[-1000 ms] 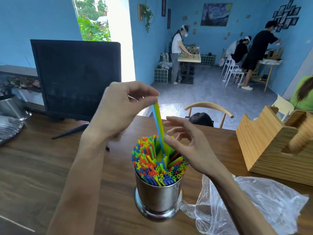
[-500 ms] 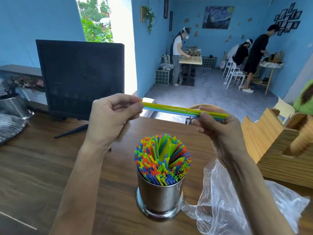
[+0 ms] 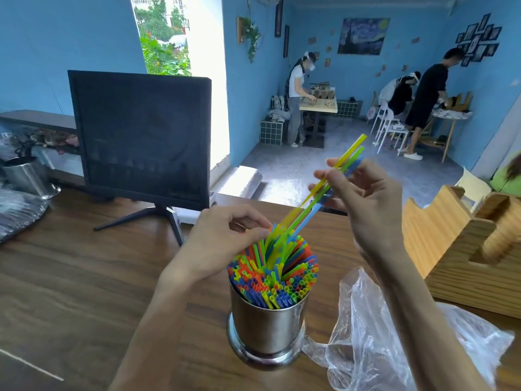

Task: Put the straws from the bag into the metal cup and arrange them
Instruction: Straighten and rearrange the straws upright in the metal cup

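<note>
Head view: right hand (image 3: pixel 369 204) pinches three loose straws (image 3: pixel 324 193), tips entering the full cup (image 3: pixel 267 325) on the bench (image 3: pixel 84 277). Left hand (image 3: pixel 225 238), fingers curled, parts the bunch. Insertion step; next, slide them down. Bag (image 3: pixel 380 334) lies beside.

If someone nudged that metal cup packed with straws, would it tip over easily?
Probably not: the metal cup stands on a flared base. The straws look light, adding little top weight. Its shiny wall might slip on the wooden table.
</note>
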Motion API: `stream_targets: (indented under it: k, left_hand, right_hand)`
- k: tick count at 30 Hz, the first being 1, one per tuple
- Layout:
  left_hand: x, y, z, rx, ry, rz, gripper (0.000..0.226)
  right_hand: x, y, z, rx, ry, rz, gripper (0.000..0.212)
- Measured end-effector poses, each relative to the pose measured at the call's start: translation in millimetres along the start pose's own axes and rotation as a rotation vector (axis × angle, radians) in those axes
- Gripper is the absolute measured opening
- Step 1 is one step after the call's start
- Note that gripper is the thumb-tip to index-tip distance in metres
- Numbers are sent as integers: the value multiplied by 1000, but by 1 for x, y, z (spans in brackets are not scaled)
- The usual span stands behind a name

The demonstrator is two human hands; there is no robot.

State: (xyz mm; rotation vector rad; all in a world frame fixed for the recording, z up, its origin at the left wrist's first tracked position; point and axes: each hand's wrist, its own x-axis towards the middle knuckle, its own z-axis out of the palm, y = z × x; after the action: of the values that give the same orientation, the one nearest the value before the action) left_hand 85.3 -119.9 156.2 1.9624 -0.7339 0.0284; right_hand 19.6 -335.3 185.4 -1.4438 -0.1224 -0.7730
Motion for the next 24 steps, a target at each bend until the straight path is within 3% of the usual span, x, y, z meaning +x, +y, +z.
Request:
stream_targets:
  k: [3, 5, 7, 9, 15, 24]
  left_hand:
    - [4, -7, -3, 1, 95, -17, 10]
    - [8, -11, -1, 10, 89, -58, 11]
    - [10, -12, 3, 36, 41, -93, 10]
    - [12, -11, 7, 61, -10, -90, 12]
    - [19, 4, 3, 329, -136, -54, 13]
    - [28, 23, 14, 706, -94, 4, 16]
  right_hand:
    - [-8, 15, 4, -126, -66, -5, 40]
    - [-16, 27, 6, -272, -123, -33, 62]
    - [-24, 39, 8, -435, -190, -63, 69]
    - [-30, 47, 9, -522, -236, -83, 60]
    - [-32, 52, 3, -738, -256, -106, 8]
    - [-33, 57, -4, -662, -299, 8, 6]
